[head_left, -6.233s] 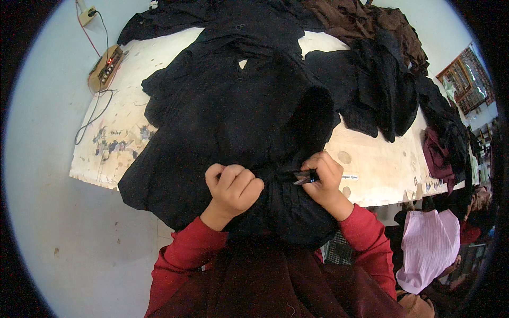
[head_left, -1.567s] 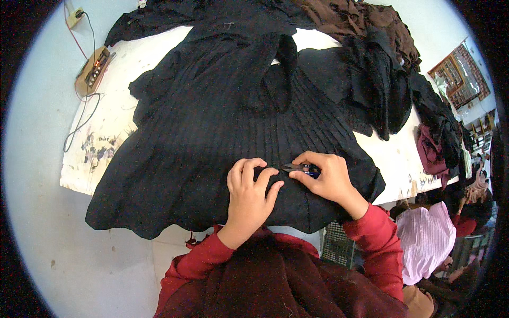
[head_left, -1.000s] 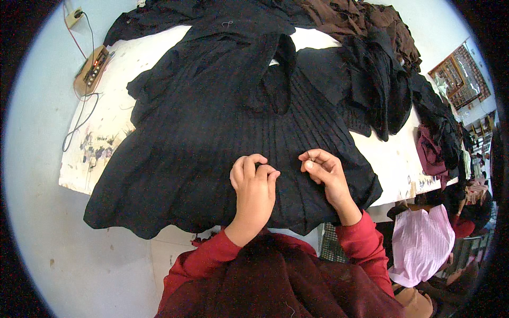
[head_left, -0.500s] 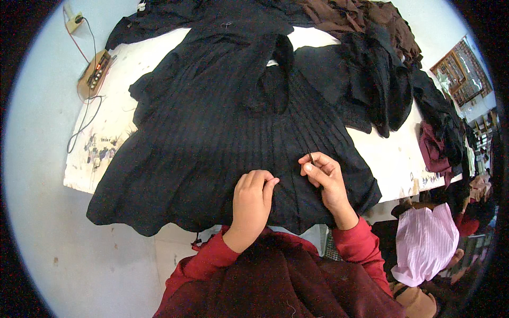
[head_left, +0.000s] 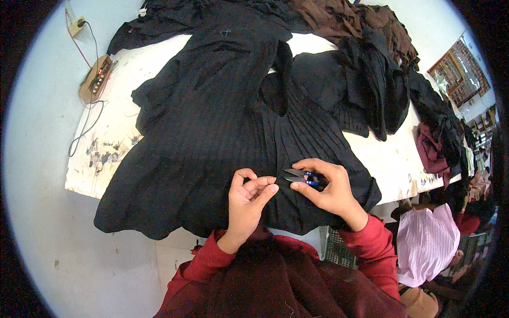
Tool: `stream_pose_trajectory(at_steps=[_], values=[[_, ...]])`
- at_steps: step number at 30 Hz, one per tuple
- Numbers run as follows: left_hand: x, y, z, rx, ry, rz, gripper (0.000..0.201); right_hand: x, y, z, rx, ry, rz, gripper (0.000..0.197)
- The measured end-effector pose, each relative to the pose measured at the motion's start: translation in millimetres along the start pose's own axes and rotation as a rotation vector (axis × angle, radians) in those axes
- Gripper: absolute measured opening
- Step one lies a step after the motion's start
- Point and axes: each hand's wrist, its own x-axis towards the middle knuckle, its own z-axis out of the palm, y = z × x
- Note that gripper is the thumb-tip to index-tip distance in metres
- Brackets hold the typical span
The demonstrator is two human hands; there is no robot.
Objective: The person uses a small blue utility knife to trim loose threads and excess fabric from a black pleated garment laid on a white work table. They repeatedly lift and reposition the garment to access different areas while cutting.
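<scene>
A black pleated garment (head_left: 212, 132) is spread flat over the white worktable (head_left: 387, 159), hem toward the person. It is judged soft, light and limp, best taken by a pinch near the hem. A small fold is pinched between the left hand (head_left: 249, 193) fingertips. Small thread snips (head_left: 299, 177) are held closed-fisted in the right hand (head_left: 326, 188), blades pointed at the pinched spot, just beside it.

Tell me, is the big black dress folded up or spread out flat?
Spread out. The black dress lies opened across the white table, its hem hanging over the near edge.
</scene>
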Motion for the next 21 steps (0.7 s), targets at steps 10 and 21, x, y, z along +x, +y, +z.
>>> stream_pose_trajectory(at_steps=[10, 21], values=[[0, -2, -1, -0.118, -0.03, 0.025, 0.045, 10, -6, -1, -0.212, 0.0, -0.214, 0.02], [-5, 2, -3, 0.592, -0.043, 0.265, 0.041, 4, 4, 4, -0.095, 0.12, 0.002, 0.033]])
